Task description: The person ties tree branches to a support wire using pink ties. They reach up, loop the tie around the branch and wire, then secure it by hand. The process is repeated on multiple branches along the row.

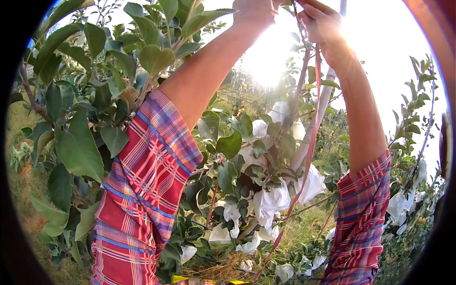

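Observation:
Both my arms reach up to the top edge of the head view, around a thin upright branch (pixel 302 71) of a fruit tree. My left hand (pixel 254 12) is left of the branch, its fingers partly cut off by the frame and washed out by glare. On the branch's right side, my right hand (pixel 320 26) has its thumb and fingers pinched together near the stem; what lies between them is unclear. A red ribbon-like strip (pixel 309 156) hangs down from below my right hand. Behind it, a pale pole (pixel 326 89) slants upward.
White bags (pixel 270 203) hang among the leaves in the middle. A leafy branch (pixel 82 142) crowds my left arm. More bagged growth (pixel 400 203) stands at the right. A thin wire (pixel 249 102) crosses behind the branch, and dry grass (pixel 221 265) covers the ground below.

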Action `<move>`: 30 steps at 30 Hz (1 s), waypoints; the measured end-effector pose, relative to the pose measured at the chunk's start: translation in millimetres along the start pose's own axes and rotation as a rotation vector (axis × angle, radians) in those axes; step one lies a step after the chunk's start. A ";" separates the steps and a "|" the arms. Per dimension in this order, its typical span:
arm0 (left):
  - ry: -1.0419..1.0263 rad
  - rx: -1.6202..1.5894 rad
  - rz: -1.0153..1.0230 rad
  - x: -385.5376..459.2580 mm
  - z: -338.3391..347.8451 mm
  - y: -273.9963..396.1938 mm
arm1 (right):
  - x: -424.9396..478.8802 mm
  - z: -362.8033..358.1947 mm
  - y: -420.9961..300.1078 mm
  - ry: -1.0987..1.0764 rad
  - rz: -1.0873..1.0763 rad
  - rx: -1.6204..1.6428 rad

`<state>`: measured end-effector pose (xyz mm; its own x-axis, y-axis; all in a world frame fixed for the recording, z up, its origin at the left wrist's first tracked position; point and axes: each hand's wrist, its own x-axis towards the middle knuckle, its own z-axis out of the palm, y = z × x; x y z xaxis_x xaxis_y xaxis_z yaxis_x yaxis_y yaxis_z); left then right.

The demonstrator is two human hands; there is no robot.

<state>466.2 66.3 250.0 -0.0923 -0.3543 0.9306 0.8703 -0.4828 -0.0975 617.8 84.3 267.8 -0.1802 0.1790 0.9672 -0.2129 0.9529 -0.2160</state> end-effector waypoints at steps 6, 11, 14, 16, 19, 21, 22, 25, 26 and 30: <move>0.083 0.561 0.303 23.9 -53.3 28.9 | -62.0 -35.5 -15.2 -0.483 0.167 0.187; 0.015 0.610 0.358 -7.0 -56.0 37.2 | -89.8 -41.1 20.8 -0.633 0.338 0.200; -0.347 0.384 0.082 -12.9 -63.2 71.4 | -67.1 -25.2 13.1 -0.345 0.230 0.315; -0.340 0.295 0.056 -17.9 -58.4 75.6 | -43.6 -16.1 12.4 -0.363 0.225 0.562; -0.478 0.194 0.027 -21.0 -72.3 83.4 | -33.8 -2.9 17.1 -0.489 0.315 0.974; -0.596 0.174 -0.031 -16.6 -79.8 85.3 | -40.9 3.4 18.8 -0.338 0.348 0.996; -0.595 0.040 -0.018 -16.6 -76.9 79.7 | -39.0 -0.9 28.3 -0.367 0.340 1.020; -0.574 -0.294 -0.099 -10.5 -65.3 60.4 | -33.8 -16.0 45.0 -0.438 0.264 0.887; -0.573 -0.358 -0.168 -6.0 -64.4 54.9 | -32.1 -19.6 45.2 -0.452 0.205 0.708; -0.553 -0.557 -0.410 -1.5 -53.3 38.7 | -44.6 -9.6 33.8 -0.442 0.109 0.329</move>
<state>474.2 5.5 226.0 0.0271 0.3005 0.9534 0.4449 -0.8577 0.2577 627.9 110.9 218.6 -0.5883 0.0846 0.8042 -0.4462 0.7954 -0.4101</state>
